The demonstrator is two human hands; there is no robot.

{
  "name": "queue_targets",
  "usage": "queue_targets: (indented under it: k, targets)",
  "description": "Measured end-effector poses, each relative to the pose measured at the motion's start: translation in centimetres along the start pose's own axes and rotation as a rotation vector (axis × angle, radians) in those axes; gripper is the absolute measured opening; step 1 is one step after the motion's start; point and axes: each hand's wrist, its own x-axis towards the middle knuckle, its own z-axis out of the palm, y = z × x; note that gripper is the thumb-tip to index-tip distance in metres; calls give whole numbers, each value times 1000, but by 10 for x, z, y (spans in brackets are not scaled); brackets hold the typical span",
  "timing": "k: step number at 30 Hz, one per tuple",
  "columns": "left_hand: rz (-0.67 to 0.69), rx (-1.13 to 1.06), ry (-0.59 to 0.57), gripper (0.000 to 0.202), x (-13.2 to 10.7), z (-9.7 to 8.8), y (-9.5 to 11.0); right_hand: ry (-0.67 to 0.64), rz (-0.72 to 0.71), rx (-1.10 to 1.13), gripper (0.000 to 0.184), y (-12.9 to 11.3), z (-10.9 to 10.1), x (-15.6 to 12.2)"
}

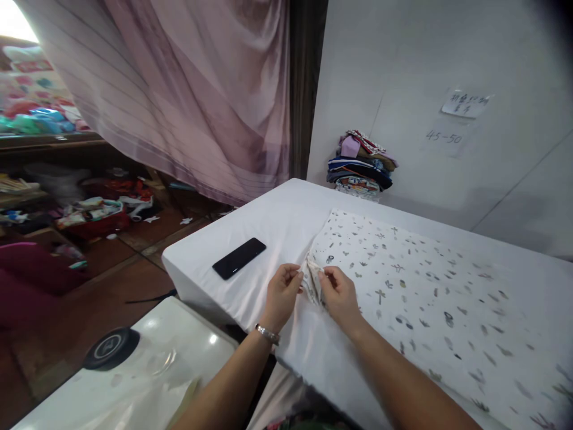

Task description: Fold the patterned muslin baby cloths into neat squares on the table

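A white cloth with small grey-green plant prints point(389, 269) lies spread over the right part of the white-covered table point(277, 221). Its near left corner is lifted and bunched between my two hands. My left hand point(283, 292), with a silver bracelet at the wrist, pinches one side of the corner. The other side is pinched by my right hand point(339, 294), thumb against fingers. Between them the fabric shows a fold or gap, whose inside I cannot make out. A black smartphone point(239, 258) lies on the table to the left of my hands.
Folded clothes point(360, 164) are stacked beyond the table's far edge, against the pale wall. At lower left stands a white surface point(179, 340) bearing a round black object point(111, 348). A pink curtain point(224, 89) hangs behind. Clutter and a red box point(94, 220) are on the left.
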Motion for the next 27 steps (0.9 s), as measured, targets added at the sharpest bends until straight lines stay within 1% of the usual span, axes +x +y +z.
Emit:
queue_targets:
  k: [3, 5, 6, 8, 10, 11, 13, 14, 16, 18, 21, 24, 27]
  targets:
    - [43, 32, -23, 24, -3, 2, 1, -79, -142, -164, 21, -6, 0, -1]
    - [56, 38, -32, 26, -4, 3, 2, -109, -179, -178, 22, -8, 1, -2]
    - [60, 40, -38, 26, -4, 3, 3, -109, -168, -152, 23, -7, 2, -2]
    - [60, 42, -40, 27, -4, 3, 3, -94, -102, -65, 25, -4, 1, 0]
    - [62, 58, -34, 26, -4, 2, 2, -40, -33, 2, 26, -1, -2, 3]
    - [67, 71, -29, 26, -4, 2, 2, 4, -19, -8, 26, 0, -4, 5]
    - [88, 98, -22, 26, -4, 1, 1, 76, -64, -138, 25, -1, -9, 6]
    - [100, 110, -25, 26, -4, 2, 1, 82, -115, -234, 24, -2, -10, 7]
    - [130, 133, -35, 26, -5, 2, 1, 27, -234, -407, 23, -5, -12, 5]
    - [171, 175, -48, 25, -5, 3, 3, -61, -313, -479, 24, -9, -10, 2]
    - [226, 248, -69, 25, -6, 3, 7, -118, -327, -449, 22, -13, -6, -1]
    - [245, 262, -106, 28, -8, 1, 10, -134, -308, -388, 20, -11, -6, -2]
    - [259, 259, -138, 33, -8, 0, 11, -128, -252, -304, 21, -6, -6, 0]
